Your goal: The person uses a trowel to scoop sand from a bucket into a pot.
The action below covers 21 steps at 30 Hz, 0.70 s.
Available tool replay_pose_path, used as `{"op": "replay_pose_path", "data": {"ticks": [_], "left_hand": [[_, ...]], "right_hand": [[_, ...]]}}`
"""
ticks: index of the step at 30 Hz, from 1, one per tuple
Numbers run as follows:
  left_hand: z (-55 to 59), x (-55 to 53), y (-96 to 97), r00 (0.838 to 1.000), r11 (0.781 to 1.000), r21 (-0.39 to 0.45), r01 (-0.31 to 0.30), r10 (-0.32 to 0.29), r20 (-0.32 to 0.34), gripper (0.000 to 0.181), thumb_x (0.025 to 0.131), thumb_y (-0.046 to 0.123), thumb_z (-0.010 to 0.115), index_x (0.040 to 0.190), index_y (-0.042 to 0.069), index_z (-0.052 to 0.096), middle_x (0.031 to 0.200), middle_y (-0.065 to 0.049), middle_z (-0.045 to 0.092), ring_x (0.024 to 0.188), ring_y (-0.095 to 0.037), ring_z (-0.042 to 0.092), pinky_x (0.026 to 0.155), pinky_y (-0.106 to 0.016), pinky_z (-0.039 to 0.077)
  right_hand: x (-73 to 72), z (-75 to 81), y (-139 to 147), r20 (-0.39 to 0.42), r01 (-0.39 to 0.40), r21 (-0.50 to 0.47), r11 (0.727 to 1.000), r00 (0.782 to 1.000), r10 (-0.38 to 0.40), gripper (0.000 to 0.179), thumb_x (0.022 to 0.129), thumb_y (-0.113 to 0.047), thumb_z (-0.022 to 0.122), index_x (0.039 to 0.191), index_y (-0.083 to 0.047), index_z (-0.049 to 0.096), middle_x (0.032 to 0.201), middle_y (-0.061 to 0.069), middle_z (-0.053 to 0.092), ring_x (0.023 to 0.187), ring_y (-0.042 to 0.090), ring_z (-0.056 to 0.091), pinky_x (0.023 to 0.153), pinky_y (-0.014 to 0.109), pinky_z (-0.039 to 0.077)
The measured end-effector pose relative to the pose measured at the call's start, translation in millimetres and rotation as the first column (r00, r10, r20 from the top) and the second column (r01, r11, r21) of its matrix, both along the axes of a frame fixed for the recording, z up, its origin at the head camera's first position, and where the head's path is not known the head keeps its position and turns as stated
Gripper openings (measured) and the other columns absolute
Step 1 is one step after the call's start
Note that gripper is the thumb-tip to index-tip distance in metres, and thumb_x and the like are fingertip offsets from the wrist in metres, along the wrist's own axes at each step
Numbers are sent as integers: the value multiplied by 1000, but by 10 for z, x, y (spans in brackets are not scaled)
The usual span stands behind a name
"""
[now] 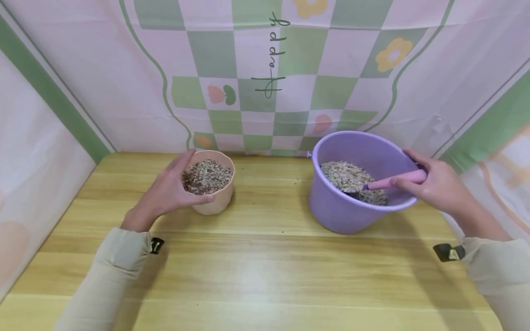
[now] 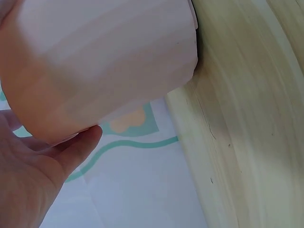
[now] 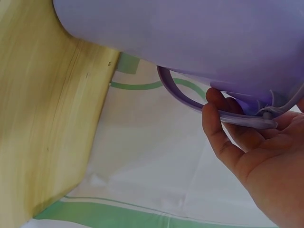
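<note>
Peach flowerpot [image 1: 215,202]: left side of the bench [image 1: 256,276], gritty mix [image 1: 209,177] inside; I judge it light, stiff, easily tipped.
Left hand [image 1: 167,186]: astride the pot's rim, holding it; a sound grip.
Purple bucket [image 1: 345,214]: on the right, likely heavier; I'd favour rim or bail [image 3: 183,97].
Right hand [image 1: 440,184]: grips the bucket's rim, thumb against the pink-handled trowel [image 1: 399,179].
</note>
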<state>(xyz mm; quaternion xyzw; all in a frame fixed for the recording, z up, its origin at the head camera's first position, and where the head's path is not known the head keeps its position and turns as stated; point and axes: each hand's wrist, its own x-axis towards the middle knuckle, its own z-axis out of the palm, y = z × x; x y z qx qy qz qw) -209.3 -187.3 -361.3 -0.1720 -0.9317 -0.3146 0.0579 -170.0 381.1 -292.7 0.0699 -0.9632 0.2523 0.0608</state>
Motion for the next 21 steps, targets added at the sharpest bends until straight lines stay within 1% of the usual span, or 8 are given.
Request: {"op": "replay_pose_path", "data": {"ticks": [3, 6, 8, 10, 12, 14, 18, 21], "left_hand": [[-4, 6, 33, 1000, 1000, 0, 15, -15, -8, 131, 58, 72, 84, 161, 27, 15, 161, -14, 27, 137, -45, 38, 104, -67, 38], [0, 17, 66, 1000, 1000, -2, 25, -25, -12, 131, 58, 72, 83, 161, 27, 15, 160, -13, 27, 137, -43, 38, 103, -66, 39], [0, 24, 86, 1000, 1000, -1, 28, -28, -9, 130, 59, 72, 83, 161, 28, 15, 160, -13, 27, 137, -43, 38, 103, -66, 39], [1, 31, 105, 1000, 1000, 3, 31, -31, -4, 130, 59, 72, 83, 160, 28, 15, 161, -12, 27, 138, -42, 38, 103, -66, 39], [-1, 33, 121, 999, 999, 6, 35, -35, -3, 129, 59, 72, 83, 160, 29, 16, 161, -12, 27, 138, -41, 37, 103, -66, 39], [-1, 32, 137, 999, 999, 6, 39, -39, -5, 129, 59, 73, 83, 160, 29, 16, 161, -11, 27, 139, -40, 37, 103, -66, 39], [-4, 26, 162, 999, 999, -1, 49, -49, -16, 130, 58, 74, 82, 160, 28, 15, 161, -10, 26, 141, -39, 34, 104, -67, 38], [-7, 26, 179, 998, 999, -12, 52, -52, -23, 131, 58, 75, 82, 161, 27, 15, 162, -11, 25, 141, -39, 33, 104, -68, 37]], "right_hand": [[1, -8, -19, -9, -7, 4, 1000, 1000, 7, 88, 85, -29, 78, 152, 4, 31, 128, 44, 49, 110, 56, 51, 87, 54, 43], [2, -19, -37, -13, -11, 12, 1000, 1000, 12, 88, 84, -29, 78, 152, 3, 32, 128, 43, 50, 111, 56, 52, 85, 46, 42], [4, -24, -49, -21, -19, 15, 1000, 1000, 19, 88, 84, -29, 79, 152, 3, 33, 127, 42, 52, 109, 55, 54, 84, 35, 42], [5, -26, -64, -23, -23, 14, 1000, 999, 23, 88, 84, -29, 79, 152, 2, 34, 126, 41, 54, 109, 54, 55, 80, 23, 37], [5, -26, -80, -31, -29, 13, 999, 999, 29, 87, 83, -29, 79, 152, 2, 35, 124, 40, 55, 108, 53, 56, 77, 17, 35], [8, -23, -100, -17, -29, 0, 1000, 999, 29, 88, 84, -29, 79, 153, 1, 33, 125, 39, 56, 110, 52, 55, 80, 19, 36], [19, -10, -149, 13, -23, -16, 1000, 1000, 24, 89, 86, -31, 77, 155, -2, 30, 129, 40, 53, 115, 53, 52, 85, 36, 38], [28, 3, -185, 11, -27, -17, 999, 1000, 27, 89, 85, -31, 78, 155, -2, 31, 129, 39, 53, 115, 52, 52, 84, 30, 38]]}}
